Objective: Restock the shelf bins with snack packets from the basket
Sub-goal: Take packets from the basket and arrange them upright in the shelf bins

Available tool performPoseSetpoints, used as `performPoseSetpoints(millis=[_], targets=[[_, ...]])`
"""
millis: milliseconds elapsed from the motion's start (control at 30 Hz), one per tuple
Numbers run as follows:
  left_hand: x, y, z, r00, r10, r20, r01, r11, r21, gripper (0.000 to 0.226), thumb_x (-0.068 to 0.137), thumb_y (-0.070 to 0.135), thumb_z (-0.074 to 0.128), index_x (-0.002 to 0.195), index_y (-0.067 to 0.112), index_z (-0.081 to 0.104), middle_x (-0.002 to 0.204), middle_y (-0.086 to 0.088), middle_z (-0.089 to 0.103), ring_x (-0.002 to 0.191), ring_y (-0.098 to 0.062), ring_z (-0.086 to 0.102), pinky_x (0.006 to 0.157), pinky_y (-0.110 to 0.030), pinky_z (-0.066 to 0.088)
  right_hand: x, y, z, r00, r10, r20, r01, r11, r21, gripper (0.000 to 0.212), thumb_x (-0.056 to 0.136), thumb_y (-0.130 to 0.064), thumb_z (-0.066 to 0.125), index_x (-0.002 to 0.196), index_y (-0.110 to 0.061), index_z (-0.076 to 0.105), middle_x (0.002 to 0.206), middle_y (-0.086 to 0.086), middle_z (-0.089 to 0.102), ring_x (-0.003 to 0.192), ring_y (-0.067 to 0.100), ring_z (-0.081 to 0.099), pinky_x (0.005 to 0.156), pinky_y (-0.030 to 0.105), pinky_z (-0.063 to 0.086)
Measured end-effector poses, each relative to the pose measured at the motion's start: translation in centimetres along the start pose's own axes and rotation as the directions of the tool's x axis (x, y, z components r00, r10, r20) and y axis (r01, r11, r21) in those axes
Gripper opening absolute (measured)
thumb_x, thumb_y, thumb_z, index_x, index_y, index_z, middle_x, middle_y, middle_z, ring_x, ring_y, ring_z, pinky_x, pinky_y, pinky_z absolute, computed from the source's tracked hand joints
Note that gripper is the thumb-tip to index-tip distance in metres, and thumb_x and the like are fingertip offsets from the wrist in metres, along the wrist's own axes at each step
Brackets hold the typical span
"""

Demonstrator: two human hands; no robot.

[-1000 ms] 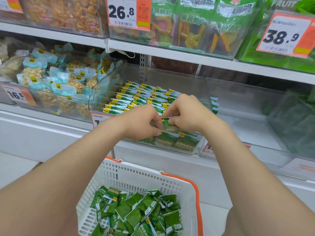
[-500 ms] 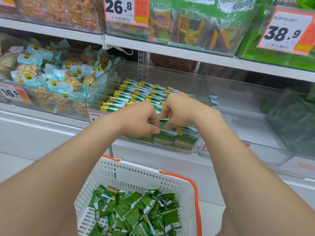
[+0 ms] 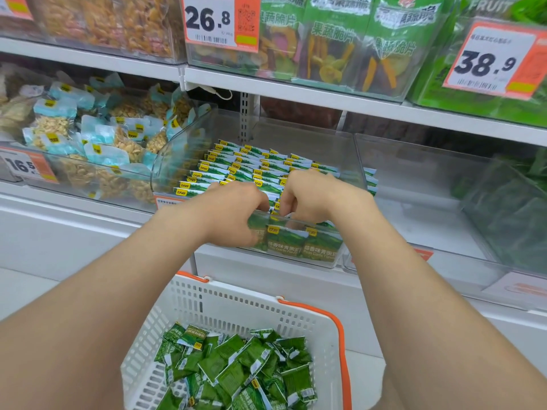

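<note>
Partly done, judging by the clear bin [image 3: 349,161] on the shelf: tidy rows of green packets [image 3: 251,167] standing on edge from the back almost to the front wall, with a front row facing out through the plastic. Still plenty left: a loose heap of the same green packets [image 3: 236,368] lying in the white basket [image 3: 225,303] below, enough for many more handfuls. Left hand [image 3: 233,214] and right hand [image 3: 313,196] close together at the front lip of the bin, fingers curled down into the front row, apparently pinching or pressing packets into line; exact grip hidden behind the knuckles, so impossible to tell whether a packet is held. Bin to the right [image 3: 420,202] mostly bare at its near end. Bin to the left [image 3: 165,161] full of pale blue packets [image 3: 100,134]. Probably well past halfway for this bin; basket far from emptied.
</note>
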State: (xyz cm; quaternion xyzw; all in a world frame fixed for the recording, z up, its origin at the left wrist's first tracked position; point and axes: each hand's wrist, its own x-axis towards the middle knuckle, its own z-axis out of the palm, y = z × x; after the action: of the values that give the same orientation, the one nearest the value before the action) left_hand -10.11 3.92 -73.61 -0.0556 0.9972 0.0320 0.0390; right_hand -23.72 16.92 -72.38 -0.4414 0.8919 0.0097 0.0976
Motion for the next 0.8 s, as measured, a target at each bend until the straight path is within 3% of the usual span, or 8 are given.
performPoseSetpoints(millis=[67,133,233,400,467,567,700,800], targets=[[0.4,-0.1,0.3,1.000,0.004,-0.018,-0.004,1.000,0.016,0.049,0.087,0.043,0.072,0.131,0.026,0.060,0.129,0.002,0.057,0.123,-0.025,0.054,0.101,-0.048,0.044,-0.5,0.3,-0.7,0.998,-0.017,0.061,0.015,0.999,0.040,0.014,0.084,-0.030,0.085,0.085,-0.032,0.071,0.085,-0.016,0.064,0.096,0.021,0.066,0.089,0.038,0.055],[0.8,-0.2,0.4,1.000,0.005,-0.014,-0.004,1.000,0.016,0.047,0.089,0.045,0.074,0.130,0.026,0.060,0.126,0.003,0.057,0.122,-0.024,0.054,0.096,-0.045,0.041,-0.8,0.4,-0.9,1.000,-0.019,0.012,0.018,0.996,0.082,0.016,0.082,-0.036,0.086,0.092,-0.032,0.074,0.080,-0.018,0.062,0.090,0.018,0.067,0.087,0.036,0.056],[0.9,-0.5,0.4,0.999,0.019,-0.044,-0.020,1.000,-0.021,0.035,0.087,0.045,0.080,0.114,0.030,0.063,0.107,0.010,0.059,0.109,-0.021,0.053,0.085,-0.039,0.035,-0.8,-0.1,-0.6,0.998,-0.011,-0.065,0.014,0.998,0.055,0.013,0.082,-0.025,0.084,0.081,-0.031,0.073,0.078,-0.015,0.064,0.086,0.019,0.065,0.087,0.036,0.053],[0.6,-0.9,0.4,0.997,0.016,-0.073,-0.018,0.999,-0.030,0.027,0.085,0.047,0.081,0.101,0.030,0.067,0.094,0.013,0.064,0.097,-0.019,0.056,0.083,-0.039,0.038,-1.0,0.0,-1.4,0.994,-0.035,0.099,0.028,0.997,0.073,0.018,0.091,-0.014,0.073,0.085,-0.030,0.078,0.080,-0.019,0.067,0.085,0.011,0.067,0.079,0.032,0.057],[0.4,-0.9,0.5,0.994,0.002,-0.108,-0.006,0.999,-0.037,0.032,0.082,0.050,0.083,0.103,0.032,0.067,0.096,0.014,0.066,0.096,-0.018,0.056,0.084,-0.038,0.039,-1.3,0.3,-1.0,0.999,-0.039,0.036,0.034,0.990,0.134,0.010,0.090,-0.017,0.077,0.088,-0.026,0.081,0.076,-0.019,0.069,0.081,0.006,0.067,0.076,0.030,0.055],[0.1,-1.0,0.4,0.988,-0.035,-0.150,0.020,0.995,-0.100,0.045,0.076,0.051,0.088,0.111,0.035,0.065,0.104,0.015,0.066,0.100,-0.017,0.059,0.088,-0.040,0.047,-2.2,0.5,-0.1,0.991,-0.010,-0.131,0.039,0.975,0.217,0.007,0.084,-0.022,0.084,0.079,-0.025,0.081,0.071,-0.014,0.070,0.084,0.008,0.063,0.084,0.037,0.057],[-0.8,-1.0,0.2,0.975,-0.067,-0.211,0.039,0.990,-0.133,0.059,0.070,0.038,0.093,0.117,0.036,0.059,0.114,0.007,0.061,0.110,-0.022,0.055,0.094,-0.046,0.049,-4.3,-0.9,0.9,0.868,0.100,-0.487,0.037,0.964,0.264,0.012,0.092,-0.022,0.065,0.092,-0.024,0.076,0.082,-0.005,0.069,0.091,0.019,0.053,0.085,0.041,0.055],[-2.1,-0.8,0.1,0.935,-0.104,-0.339,0.048,0.984,-0.170,0.048,0.071,0.017,0.086,0.104,0.034,0.056,0.102,0.005,0.052,0.103,-0.024,0.051,0.086,-0.046,0.049,-6.8,-3.9,1.5,0.852,0.040,-0.522,0.113,0.960,0.257,0.014,0.078,-0.029,0.058,0.080,-0.027,0.071,0.071,-0.006,0.068,0.078,0.022,0.065,0.078,0.039,0.058]])
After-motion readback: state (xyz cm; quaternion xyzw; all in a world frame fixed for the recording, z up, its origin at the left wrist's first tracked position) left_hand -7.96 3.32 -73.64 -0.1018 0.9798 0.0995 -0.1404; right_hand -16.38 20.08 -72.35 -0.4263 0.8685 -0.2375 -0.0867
